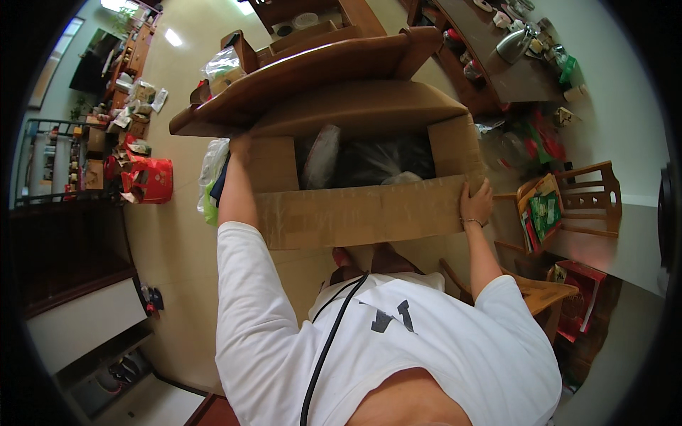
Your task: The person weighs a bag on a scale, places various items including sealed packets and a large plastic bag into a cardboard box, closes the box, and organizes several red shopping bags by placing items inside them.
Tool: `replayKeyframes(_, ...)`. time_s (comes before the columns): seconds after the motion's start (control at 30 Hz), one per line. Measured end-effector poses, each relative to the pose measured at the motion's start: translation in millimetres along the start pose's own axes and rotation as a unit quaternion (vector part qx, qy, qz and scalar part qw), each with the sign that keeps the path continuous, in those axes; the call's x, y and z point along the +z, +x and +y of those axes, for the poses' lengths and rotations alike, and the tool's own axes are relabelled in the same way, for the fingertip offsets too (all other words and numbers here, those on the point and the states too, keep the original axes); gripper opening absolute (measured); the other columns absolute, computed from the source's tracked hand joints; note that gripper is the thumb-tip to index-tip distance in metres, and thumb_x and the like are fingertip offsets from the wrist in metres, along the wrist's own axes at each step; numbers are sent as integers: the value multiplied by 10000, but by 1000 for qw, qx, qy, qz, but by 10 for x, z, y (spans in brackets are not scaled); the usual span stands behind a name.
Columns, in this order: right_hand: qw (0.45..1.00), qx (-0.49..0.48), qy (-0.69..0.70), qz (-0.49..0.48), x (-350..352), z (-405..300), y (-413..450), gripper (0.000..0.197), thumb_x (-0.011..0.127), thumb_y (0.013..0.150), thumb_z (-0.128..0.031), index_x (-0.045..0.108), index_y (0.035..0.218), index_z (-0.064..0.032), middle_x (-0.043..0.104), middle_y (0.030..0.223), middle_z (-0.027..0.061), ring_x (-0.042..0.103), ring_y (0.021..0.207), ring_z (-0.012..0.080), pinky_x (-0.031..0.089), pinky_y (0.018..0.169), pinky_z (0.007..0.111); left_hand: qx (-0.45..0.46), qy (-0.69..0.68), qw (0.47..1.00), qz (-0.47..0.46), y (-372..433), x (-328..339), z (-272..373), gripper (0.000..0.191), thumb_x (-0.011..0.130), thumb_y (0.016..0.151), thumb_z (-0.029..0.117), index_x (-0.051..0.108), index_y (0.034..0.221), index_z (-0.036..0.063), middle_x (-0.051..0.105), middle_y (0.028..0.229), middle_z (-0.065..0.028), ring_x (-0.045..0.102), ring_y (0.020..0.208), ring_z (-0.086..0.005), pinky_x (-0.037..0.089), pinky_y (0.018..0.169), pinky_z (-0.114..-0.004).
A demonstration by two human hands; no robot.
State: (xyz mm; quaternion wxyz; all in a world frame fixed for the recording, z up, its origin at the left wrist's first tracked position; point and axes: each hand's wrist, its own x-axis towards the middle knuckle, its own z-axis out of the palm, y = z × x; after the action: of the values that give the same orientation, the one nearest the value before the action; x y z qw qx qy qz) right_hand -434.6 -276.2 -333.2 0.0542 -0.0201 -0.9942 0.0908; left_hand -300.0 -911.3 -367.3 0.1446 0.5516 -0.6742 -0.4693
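Note:
Before me is a large open cardboard box (367, 213), its near flap folded outward toward me. Inside lie dark contents in clear plastic (383, 160) and a pale plastic-wrapped piece (322, 154) that leans to the left. My right hand (477, 201) grips the box's right near corner, thumb on the flap and fingers around the edge. At the left end, my left hand (241, 149) holds the side of the box; it is blurred and its fingers are mostly hidden. The far flap meets the wooden backrest (319, 69) of a bench or sofa.
Bags (213, 175) sit beside the box on the left, and a red gift bag (149, 178) stands on the floor. To the right are wooden chairs (586, 199) and a side counter (511, 74) with a metal kettle (517, 43). A black cable (333, 341) hangs down my shirt.

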Motion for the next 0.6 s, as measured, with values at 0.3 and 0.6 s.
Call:
replayKeyframes(0.3,997,5,72,5,-168,161,-395,643,532,885,-452,377,1331,-16,495,1272,204,503,1139,362,458,877,439,-52,-192,978,-63,-9,-300,-542,428,709,775,223,599,1113,-15,627,1073,-115,577,937,-161,470,773,-283)
replayKeyframes(0.6,995,19,85,55,-146,490,-814,680,509,884,-503,361,1354,-33,485,1286,211,503,1145,371,454,895,448,31,-356,923,-143,-1317,-654,-281,330,658,865,160,593,1149,4,632,1071,-47,590,933,-136,481,773,-268)
